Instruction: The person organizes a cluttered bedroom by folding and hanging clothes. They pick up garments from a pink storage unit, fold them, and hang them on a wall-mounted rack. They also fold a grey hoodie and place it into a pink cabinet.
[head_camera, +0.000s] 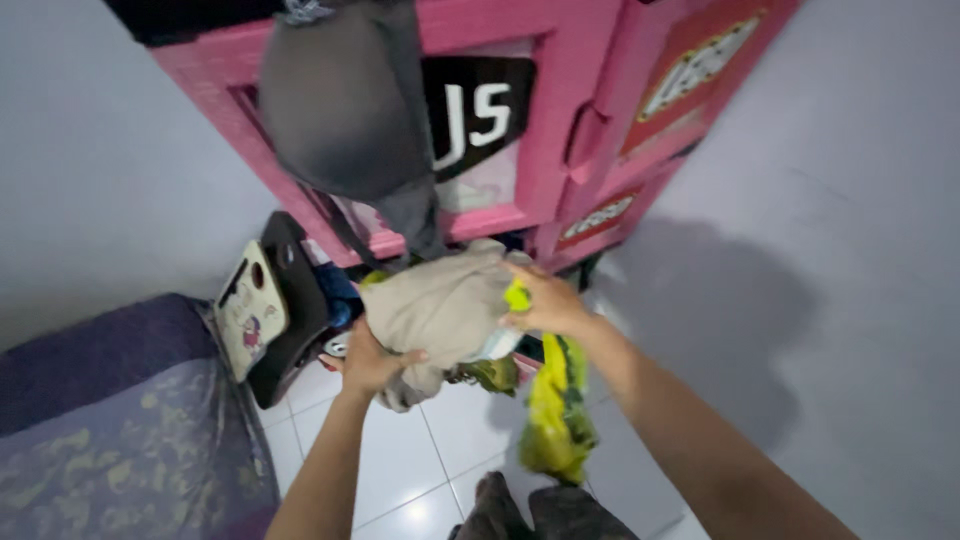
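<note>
Left hand (372, 362) clamped on beige garment (440, 305). Right hand (545, 300) grips the garment's far edge together with a yellow-green cloth (555, 415). Both before 1 pink cabinet (560, 120).

Both bare forearms reach up and forward, converging. The left hand (370, 362) sits lower, fingers curled closed in a grasp, thumb pointing right. The right hand (545, 300) is higher, wrist bent, fingers pinched shut toward the left hand
</note>
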